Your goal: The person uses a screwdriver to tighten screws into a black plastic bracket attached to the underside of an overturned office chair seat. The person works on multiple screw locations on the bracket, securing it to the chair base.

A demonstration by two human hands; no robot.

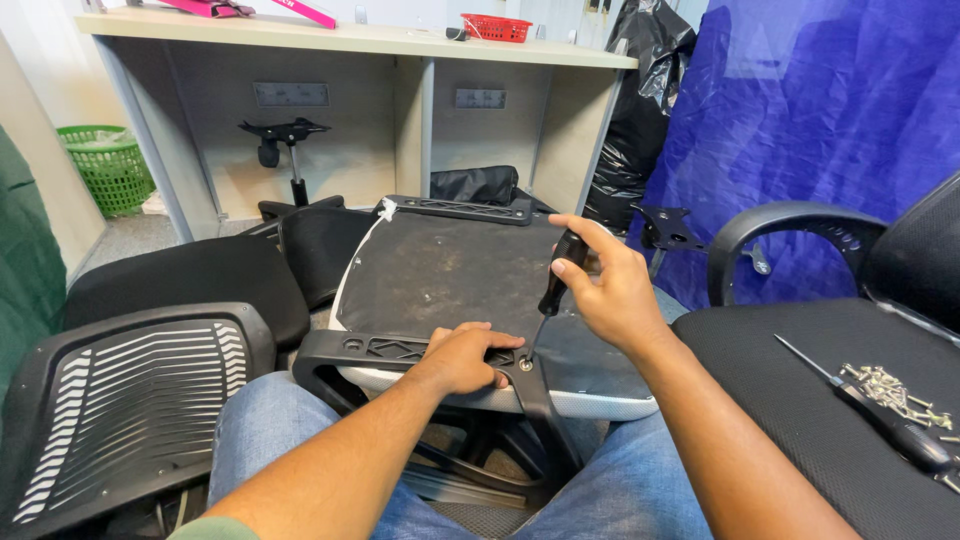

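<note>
free: dusty black underside of the upturned seat pan (450, 270) ahead of my hands | left: black slatted plastic chair back (120, 400) close by | right: curved black armrest (790, 225), heap of silver screws (895, 392)

Pink package (305, 12): long, flat, lies at the back on the bench (400, 42), left of centre.
Second pink package (210, 8): flat, just left of it, partly cut off.
Labels, signs, screens: none visible.
</note>
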